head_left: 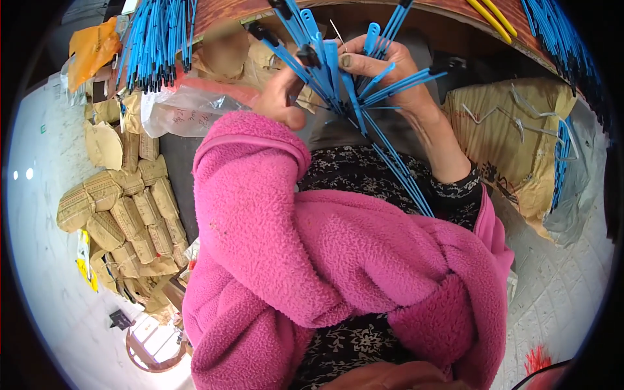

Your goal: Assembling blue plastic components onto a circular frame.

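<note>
Two hands work close together at the top centre of the view, both closed on one fanned bundle of blue plastic hangers [344, 84]. The left hand [283, 97] is curled shut around the near side of the bundle, apparently to keep the stems gathered. The right hand [390, 71] wraps the far side, its fingers [361, 62] pressed over several stems, with the thumb tucked behind them. Long blue stems run down from the grip across the right forearm toward the pink fleece sleeve [260, 214], so the bundle lies between and partly beneath both hands, likely held this way to keep the fan from spreading. More blue hangers [156, 39] hang from a wooden rail [221, 13] at upper left. Wrapped paper packets [123, 214] are stacked on the floor to the left, and bent metal wires [513, 114] lie on a paper sack [500, 156] to the right.
</note>
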`<state>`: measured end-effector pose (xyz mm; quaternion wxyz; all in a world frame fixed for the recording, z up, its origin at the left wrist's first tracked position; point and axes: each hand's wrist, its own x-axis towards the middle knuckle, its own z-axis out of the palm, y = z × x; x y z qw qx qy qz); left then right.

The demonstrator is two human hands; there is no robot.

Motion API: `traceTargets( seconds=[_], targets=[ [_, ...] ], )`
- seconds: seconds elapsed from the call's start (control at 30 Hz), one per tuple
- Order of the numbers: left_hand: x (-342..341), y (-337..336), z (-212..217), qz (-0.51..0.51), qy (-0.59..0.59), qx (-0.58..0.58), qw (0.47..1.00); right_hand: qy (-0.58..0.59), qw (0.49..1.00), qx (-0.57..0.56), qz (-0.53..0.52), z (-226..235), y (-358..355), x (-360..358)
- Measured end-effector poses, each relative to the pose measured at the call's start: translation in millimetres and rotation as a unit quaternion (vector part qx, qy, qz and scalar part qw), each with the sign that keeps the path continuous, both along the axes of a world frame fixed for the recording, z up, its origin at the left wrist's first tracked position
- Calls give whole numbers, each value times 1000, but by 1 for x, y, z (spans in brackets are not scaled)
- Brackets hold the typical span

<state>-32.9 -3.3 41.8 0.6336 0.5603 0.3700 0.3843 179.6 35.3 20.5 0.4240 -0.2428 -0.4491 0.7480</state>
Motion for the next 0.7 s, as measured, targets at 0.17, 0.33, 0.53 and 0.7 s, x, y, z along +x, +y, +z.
traceTargets(
  seconds=[0.17, 0.33, 0.53, 0.7],
  targets=[
    [10, 3, 12, 76, 23, 87, 993, 4, 999, -21, -25, 20, 8, -15],
    [13, 5, 5, 157, 55, 91, 982, 11, 999, -16, -50, 4, 13, -33],
    [5, 3, 3, 196, 0, 63, 979, -56, 998, 39, -15, 1, 8, -31],
    [11, 3, 6, 179, -6, 138, 974, -45, 997, 66, 12, 8, 10, -27]
  ],
)
